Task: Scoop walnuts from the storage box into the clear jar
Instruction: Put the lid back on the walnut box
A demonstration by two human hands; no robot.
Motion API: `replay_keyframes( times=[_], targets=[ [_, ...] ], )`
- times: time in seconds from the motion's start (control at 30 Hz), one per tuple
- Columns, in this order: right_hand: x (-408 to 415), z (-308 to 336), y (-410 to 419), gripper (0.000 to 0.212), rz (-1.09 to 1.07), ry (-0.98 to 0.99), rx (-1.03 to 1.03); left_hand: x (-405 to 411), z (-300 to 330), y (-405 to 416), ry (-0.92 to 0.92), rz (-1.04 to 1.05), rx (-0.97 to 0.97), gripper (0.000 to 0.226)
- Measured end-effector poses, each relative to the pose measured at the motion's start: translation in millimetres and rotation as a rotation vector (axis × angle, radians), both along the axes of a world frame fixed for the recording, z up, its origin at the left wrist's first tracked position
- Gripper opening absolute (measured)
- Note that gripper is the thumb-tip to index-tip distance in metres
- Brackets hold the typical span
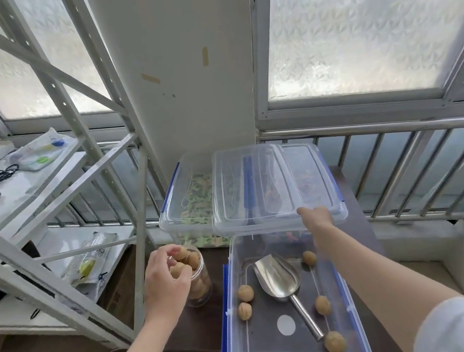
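Left hand (165, 282) cups the mouth of the clear jar (199, 280), fingers curled on the top walnuts (184, 260). Right hand (317, 219) pinches the lid (258, 184). Scoop (278, 279) lies in the storage box (225, 324) among loose walnuts.

Bright diffuse daylight through frosted windows (366, 19), soft shadows, wide-angle bending at edges, slight blur
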State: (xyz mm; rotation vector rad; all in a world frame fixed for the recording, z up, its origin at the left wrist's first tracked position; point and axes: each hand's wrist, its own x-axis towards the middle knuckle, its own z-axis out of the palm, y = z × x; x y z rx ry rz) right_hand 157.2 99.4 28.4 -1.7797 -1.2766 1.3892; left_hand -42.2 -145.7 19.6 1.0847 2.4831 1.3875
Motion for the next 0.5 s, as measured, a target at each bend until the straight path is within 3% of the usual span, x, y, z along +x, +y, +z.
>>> replay_keyframes(
  times=[0.2, 0.37, 0.5],
  targets=[
    [-4.4, -7.0, 11.9, 0.041, -0.102, 0.234, -0.277, 4.3, 4.2, 11.4, 0.017, -0.017, -0.026, 0.035],
    [-4.9, -1.0, 13.4, 0.055, -0.146, 0.454, -0.307, 10.6, 6.9, 25.8, 0.044, -0.049, -0.031, 0.03],
    [-0.5, 9.8, 9.5, 0.037, -0.09, 0.702, -0.355, 19.2, 10.4, 34.0, 0.049, -0.092, -0.036, 0.034]
  ],
)
